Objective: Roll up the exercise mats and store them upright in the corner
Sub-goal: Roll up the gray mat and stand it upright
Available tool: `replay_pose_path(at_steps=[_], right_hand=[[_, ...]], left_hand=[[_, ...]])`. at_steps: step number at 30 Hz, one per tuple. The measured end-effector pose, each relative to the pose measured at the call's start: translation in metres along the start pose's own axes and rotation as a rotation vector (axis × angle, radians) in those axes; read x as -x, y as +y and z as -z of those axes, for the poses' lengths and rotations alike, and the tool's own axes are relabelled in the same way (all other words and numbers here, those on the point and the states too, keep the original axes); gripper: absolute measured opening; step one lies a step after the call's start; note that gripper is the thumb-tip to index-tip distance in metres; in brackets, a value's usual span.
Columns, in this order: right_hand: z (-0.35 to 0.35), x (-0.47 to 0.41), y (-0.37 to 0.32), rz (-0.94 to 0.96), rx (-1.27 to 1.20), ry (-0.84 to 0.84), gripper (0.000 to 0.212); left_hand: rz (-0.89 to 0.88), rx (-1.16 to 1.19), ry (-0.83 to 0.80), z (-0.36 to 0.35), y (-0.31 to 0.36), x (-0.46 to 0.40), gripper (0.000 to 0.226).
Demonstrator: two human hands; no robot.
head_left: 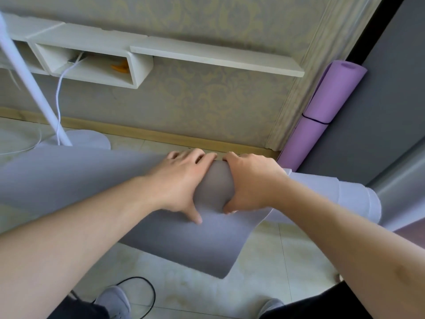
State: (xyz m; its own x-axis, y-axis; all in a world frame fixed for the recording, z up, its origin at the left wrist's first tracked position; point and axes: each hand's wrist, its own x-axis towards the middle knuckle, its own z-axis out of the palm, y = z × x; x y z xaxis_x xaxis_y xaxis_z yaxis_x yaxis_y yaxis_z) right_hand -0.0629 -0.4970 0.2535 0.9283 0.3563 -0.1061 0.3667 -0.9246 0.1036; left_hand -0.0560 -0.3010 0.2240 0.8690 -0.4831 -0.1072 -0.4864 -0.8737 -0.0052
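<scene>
Grey mat is pale lavender-grey w/ a smooth matte face, partly rolled and held horizontally above the tiled floor. Left hand and right hand sit side by side on the roll's middle, fingers curled over its far side, thumbs pressing the near side, so the roll dents between them. A loose flap w/ a rounded corner hangs below the thumbs. Right of the right fingers the rolled end shows stepped layers. Beyond those fingers, purple mat, rolled and strapped w/ a thin black band, stands upright in the corner.
</scene>
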Motion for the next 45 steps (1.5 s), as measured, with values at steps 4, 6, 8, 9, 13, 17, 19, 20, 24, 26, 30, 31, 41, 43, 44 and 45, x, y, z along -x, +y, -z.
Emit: replay_pose_path(at_steps=[4, 6, 8, 9, 13, 17, 19, 20, 24, 26, 30, 31, 41, 43, 44, 45], right_hand=[[0.001, 0.002, 0.003, -0.046, -0.056, -0.082, 0.089], [0.001, 0.004, 0.001, -0.007, -0.023, -0.056, 0.088], [-0.001, 0.008, -0.004, 0.072, 0.087, 0.038, 0.097], [-0.001, 0.011, -0.007, 0.108, 0.162, 0.076, 0.109], [-0.004, 0.016, -0.015, 0.133, 0.285, 0.101, 0.122], [-0.009, 0.009, -0.010, 0.158, 0.192, 0.082, 0.096], [-0.009, 0.006, -0.007, 0.132, 0.151, 0.051, 0.094], [-0.008, 0.005, -0.005, 0.111, 0.134, 0.029, 0.095], [-0.002, 0.006, 0.000, 0.048, 0.046, -0.060, 0.097], [-0.001, 0.005, 0.001, 0.058, 0.036, -0.056, 0.095], [0.005, 0.005, 0.004, 0.139, 0.109, 0.120, 0.091], [0.007, 0.006, 0.005, 0.174, 0.109, 0.210, 0.089], [0.027, 0.014, 0.016, 0.004, -0.560, 0.954, 0.033], [0.031, 0.008, 0.028, -0.138, -0.665, 0.925, 0.057], [0.033, 0.007, 0.034, -0.192, -0.710, 0.909, 0.069], [0.037, 0.007, 0.037, -0.253, -0.758, 0.878, 0.080]], left_hand=[[-0.015, -0.071, 0.029, -0.002, 0.009, -0.002, 0.118], [0.006, -0.051, 0.022, 0.000, 0.009, -0.005, 0.103], [0.022, 0.006, 0.033, 0.005, 0.004, -0.007, 0.101], [0.031, 0.036, 0.034, 0.009, 0.002, -0.006, 0.103], [0.044, 0.113, -0.026, 0.021, 0.001, -0.001, 0.103], [0.064, 0.184, -0.049, 0.009, 0.003, 0.002, 0.104], [0.043, 0.182, -0.043, 0.001, 0.004, 0.004, 0.121], [0.024, 0.152, -0.038, -0.003, 0.005, 0.005, 0.132], [-0.015, 0.044, 0.009, -0.010, 0.016, 0.002, 0.134], [-0.011, 0.029, 0.033, -0.009, 0.017, -0.002, 0.117], [0.002, 0.055, 0.160, -0.003, 0.010, -0.010, 0.102], [0.028, 0.085, 0.199, 0.002, 0.007, -0.012, 0.100], [0.349, 1.114, 0.703, 0.066, -0.052, -0.011, 0.119], [0.351, 1.266, 0.767, 0.066, -0.056, -0.013, 0.121], [0.343, 1.321, 0.779, 0.065, -0.057, -0.014, 0.119], [0.331, 1.359, 0.786, 0.063, -0.057, -0.014, 0.117]])
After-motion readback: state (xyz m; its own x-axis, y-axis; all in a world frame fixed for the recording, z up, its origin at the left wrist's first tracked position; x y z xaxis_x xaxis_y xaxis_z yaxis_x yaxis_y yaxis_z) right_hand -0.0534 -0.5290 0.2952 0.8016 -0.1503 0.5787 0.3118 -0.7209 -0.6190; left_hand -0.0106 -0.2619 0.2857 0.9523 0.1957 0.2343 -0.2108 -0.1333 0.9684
